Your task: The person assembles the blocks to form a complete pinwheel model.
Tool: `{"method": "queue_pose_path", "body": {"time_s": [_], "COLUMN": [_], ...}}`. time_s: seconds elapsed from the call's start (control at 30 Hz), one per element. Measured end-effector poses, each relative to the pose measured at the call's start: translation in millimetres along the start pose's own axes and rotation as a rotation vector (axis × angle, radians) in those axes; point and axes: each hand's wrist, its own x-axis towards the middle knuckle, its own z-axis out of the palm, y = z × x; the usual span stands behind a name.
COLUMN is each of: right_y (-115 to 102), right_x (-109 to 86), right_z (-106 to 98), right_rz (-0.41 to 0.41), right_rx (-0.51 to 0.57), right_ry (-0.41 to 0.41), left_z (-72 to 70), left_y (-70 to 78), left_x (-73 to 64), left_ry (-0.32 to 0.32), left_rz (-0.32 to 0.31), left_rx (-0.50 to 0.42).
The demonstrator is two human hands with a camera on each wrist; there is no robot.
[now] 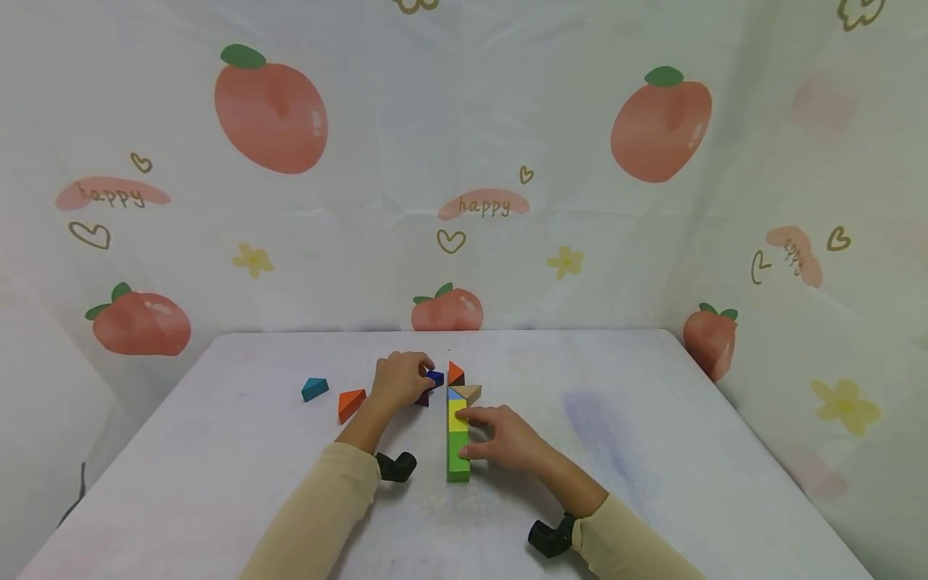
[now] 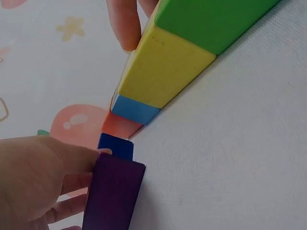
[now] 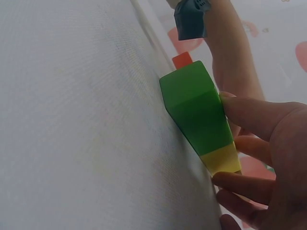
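My left hand pinches a dark blue block between thumb and fingers. Right beside it is a purple block, partly covered by the hand in the head view. My right hand rests against a straight row of blocks, its thumb at the green block and its fingertips at the yellow block. At the row's far end sits a light blue triangular piece. A plain wooden triangular block lies to the right of that end, and an orange block lies beyond it.
Left of my left hand, an orange triangular block and a teal block lie on the white table. A printed curtain hangs behind the far edge. Each wrist carries a black device.
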Motion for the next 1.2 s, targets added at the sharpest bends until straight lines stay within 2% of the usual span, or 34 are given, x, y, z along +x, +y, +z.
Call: {"method": "queue_pose_path", "body": {"time_s": [0.2, 0.33, 0.53, 0.83, 1.2], "right_y": [0.4, 2.0, 1.7, 2.0, 3.6], "right_x": [-0.3, -0.1, -0.5, -0.2, 0.2], "right_z": [-0.2, -0.7, -1.1, -0.3, -0.2], "right_rz": [-0.013, -0.042, -0.04, -0.017, -0.037], "right_rx": [0.007, 0.001, 0.001, 0.016, 0.008], "right_ry": [-0.002, 0.0, 0.001, -0.006, 0.001], "left_z": [2.2, 5.3, 8.9, 14.8, 18.8], "left_y": [0.8, 0.8, 1.9, 1.0, 0.8], "left_x": [2.0, 3.7, 5.1, 6.8, 7.7], "left_ry": [-0.002, 0.0, 0.008, -0.001, 0.021], "left_rz": [0.031, 0.03, 0.023, 0.007, 0.033], "left_rx": [-0.038, -0.07, -0.115, -0.262, -0.289]}}
